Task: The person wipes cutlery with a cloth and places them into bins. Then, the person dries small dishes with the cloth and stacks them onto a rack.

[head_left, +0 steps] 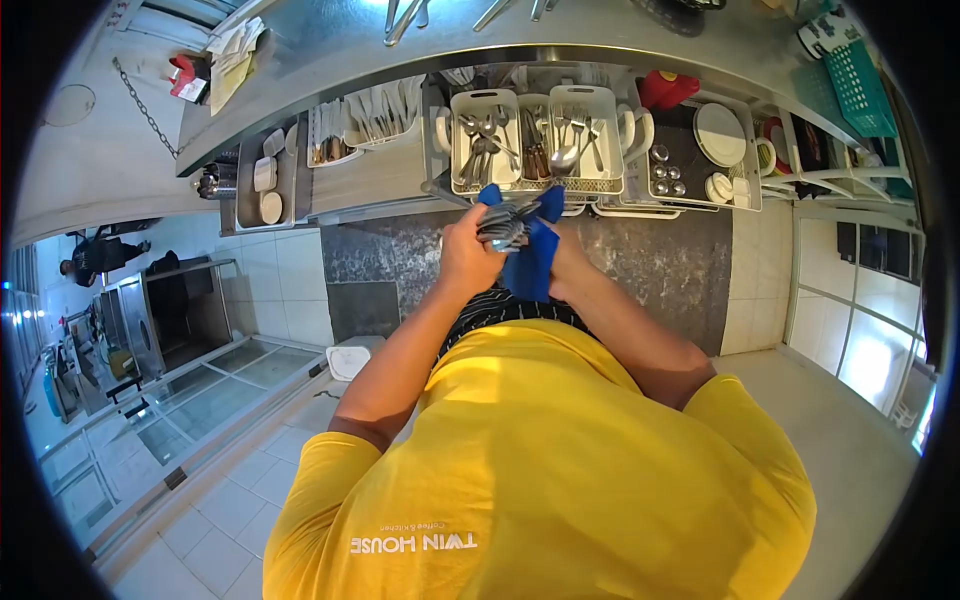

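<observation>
In front of my waist, my left hand (472,255) is closed around a bunch of metal cutlery (506,224), its grey ends bundled tightly together. A blue cloth (530,268) wraps behind and beside the bunch and hangs down from it. My right hand (570,264) grips this cloth on the right side, with most of its fingers hidden behind the fabric. Just beyond both hands, an open drawer holds a white tray of spoons (485,143) and another white tray with forks and a large spoon (580,135). Wooden-handled cutlery (535,150) lies between these trays.
A steel counter (440,55) runs above the drawers. To the left are a container of white-handled cutlery (375,115) and a drawer with small white dishes (268,175). Plates (719,135) and shakers (667,180) sit at right. Another person (95,255) stands far left.
</observation>
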A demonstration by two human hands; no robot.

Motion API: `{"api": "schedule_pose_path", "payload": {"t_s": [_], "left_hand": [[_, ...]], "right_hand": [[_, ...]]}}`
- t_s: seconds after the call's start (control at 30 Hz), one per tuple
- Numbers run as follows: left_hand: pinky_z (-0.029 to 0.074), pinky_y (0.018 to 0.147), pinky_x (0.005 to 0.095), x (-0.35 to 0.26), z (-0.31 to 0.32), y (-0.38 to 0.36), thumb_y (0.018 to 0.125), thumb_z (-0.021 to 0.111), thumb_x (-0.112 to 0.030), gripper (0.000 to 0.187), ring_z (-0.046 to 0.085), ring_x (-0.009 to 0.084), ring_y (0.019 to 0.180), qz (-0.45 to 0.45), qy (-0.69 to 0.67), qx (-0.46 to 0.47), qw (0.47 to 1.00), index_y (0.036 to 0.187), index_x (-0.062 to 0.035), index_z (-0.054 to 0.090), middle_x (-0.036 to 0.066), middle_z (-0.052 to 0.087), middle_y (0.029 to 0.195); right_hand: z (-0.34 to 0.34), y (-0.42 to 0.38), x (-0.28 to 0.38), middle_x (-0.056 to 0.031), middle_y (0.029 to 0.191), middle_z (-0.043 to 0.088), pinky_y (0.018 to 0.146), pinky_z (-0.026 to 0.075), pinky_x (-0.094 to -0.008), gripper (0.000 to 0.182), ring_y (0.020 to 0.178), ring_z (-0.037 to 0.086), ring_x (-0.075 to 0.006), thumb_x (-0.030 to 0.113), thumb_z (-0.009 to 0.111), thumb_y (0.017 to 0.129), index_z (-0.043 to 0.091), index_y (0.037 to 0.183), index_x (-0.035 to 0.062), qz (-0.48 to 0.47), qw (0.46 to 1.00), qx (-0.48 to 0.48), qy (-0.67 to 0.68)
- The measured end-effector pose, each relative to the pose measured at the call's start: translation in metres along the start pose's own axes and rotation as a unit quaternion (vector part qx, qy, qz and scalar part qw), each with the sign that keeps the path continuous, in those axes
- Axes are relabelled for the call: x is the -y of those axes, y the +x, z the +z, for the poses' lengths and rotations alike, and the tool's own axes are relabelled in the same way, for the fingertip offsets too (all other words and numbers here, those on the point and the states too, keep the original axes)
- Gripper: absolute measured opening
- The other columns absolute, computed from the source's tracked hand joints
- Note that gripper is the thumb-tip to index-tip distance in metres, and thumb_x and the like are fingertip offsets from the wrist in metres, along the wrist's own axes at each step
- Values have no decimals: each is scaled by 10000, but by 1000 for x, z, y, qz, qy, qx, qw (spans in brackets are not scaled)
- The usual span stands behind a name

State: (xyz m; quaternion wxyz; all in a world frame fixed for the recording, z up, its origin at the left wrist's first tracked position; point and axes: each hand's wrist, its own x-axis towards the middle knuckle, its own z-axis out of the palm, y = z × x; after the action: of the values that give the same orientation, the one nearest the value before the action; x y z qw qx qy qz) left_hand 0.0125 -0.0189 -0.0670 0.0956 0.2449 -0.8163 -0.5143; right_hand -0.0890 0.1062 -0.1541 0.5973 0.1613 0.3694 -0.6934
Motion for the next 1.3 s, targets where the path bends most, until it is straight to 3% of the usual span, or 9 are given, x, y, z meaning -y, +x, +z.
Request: {"api": "schedule_pose_path", "payload": {"t_s": [0.07, 0.13, 0.27, 0.43, 0.63, 0.77, 0.93, 1.13, 1.3], "left_hand": [[545, 694, 273, 16, 2, 1, 845, 867, -157, 339, 680, 121, 714, -87, -137, -100, 982, 1066, 8, 671, 42, 734, 809], [501, 599, 287, 40, -14, 3, 928, 804, -244, 284, 622, 132, 636, -217, -196, -66, 954, 1006, -30, 634, 68, 704, 842], [483, 545, 330, 54, -39, 1, 990, 704, -235, 195, 515, 124, 564, -361, -434, -131, 815, 1030, -65, 618, 45, 618, 789], [493, 538, 333, 61, -67, 1, 1009, 664, -187, 124, 496, 113, 545, -361, -466, -136, 796, 993, -79, 605, 13, 570, 737], [483, 551, 319, 57, -88, 8, 1026, 635, -218, 161, 468, 96, 543, -355, -477, -108, 797, 985, -66, 601, -22, 529, 695], [480, 603, 317, 49, -97, 8, 1013, 625, -218, 170, 467, 98, 549, -327, -499, -76, 799, 1001, -52, 594, -24, 524, 690], [483, 628, 325, 31, -98, 8, 992, 618, -204, 170, 478, 105, 555, -304, -517, -51, 799, 1008, -37, 591, -16, 533, 693], [460, 576, 311, 2, -90, 8, 956, 641, -136, 97, 485, 104, 564, -273, -521, -50, 807, 969, -83, 561, -3, 540, 728], [472, 581, 312, -24, -93, -5, 949, 674, -140, 122, 504, 113, 563, -252, -511, -49, 820, 983, -81, 573, 15, 570, 747]], "right_hand": [[-10, 43, -6, -112, 1014, 721, 796, 594, -387, 255, 865, 713, -239, 255, 563, 1045, 673, 1130, 41, 21, 999, 4, -30], [9, 63, -3, -117, 889, 702, 699, 586, -375, 217, 761, 699, -253, 203, 571, 1028, 678, 993, 17, 58, 994, 19, -86], [16, 112, 0, -185, 996, 703, 817, 578, -452, 364, 893, 700, -313, 314, 484, 1048, 666, 1059, -1, 203, 965, 161, -41], [-31, 197, -30, -205, 1162, 693, 950, 531, -445, 752, 1012, 691, -337, 583, 314, 1053, 603, 1312, -61, 198, 947, 254, -19], [-33, 169, -4, -109, 1209, 698, 945, 512, -355, 522, 1019, 676, -235, 370, 354, 1082, 609, 1349, 1, 135, 941, 261, -170], [0, 67, 75, -129, 1257, 681, 998, 512, -398, 499, 1128, 639, -271, 377, 455, 1056, 590, 1375, 17, -136, 946, 101, -276], [59, -31, 127, -155, 1317, 659, 1064, 511, -452, 519, 1263, 594, -317, 385, 582, 1023, 565, 1408, 36, -517, 821, -52, -235], [114, -50, 94, -139, 1325, 657, 1049, 523, -437, 533, 1229, 618, -290, 322, 686, 969, 563, 1407, 44, -466, 764, 31, -445], [123, -90, 108, -118, 1321, 660, 1022, 535, -411, 559, 1168, 651, -253, 258, 764, 920, 566, 1399, 47, -415, 787, 142, -434]]}}
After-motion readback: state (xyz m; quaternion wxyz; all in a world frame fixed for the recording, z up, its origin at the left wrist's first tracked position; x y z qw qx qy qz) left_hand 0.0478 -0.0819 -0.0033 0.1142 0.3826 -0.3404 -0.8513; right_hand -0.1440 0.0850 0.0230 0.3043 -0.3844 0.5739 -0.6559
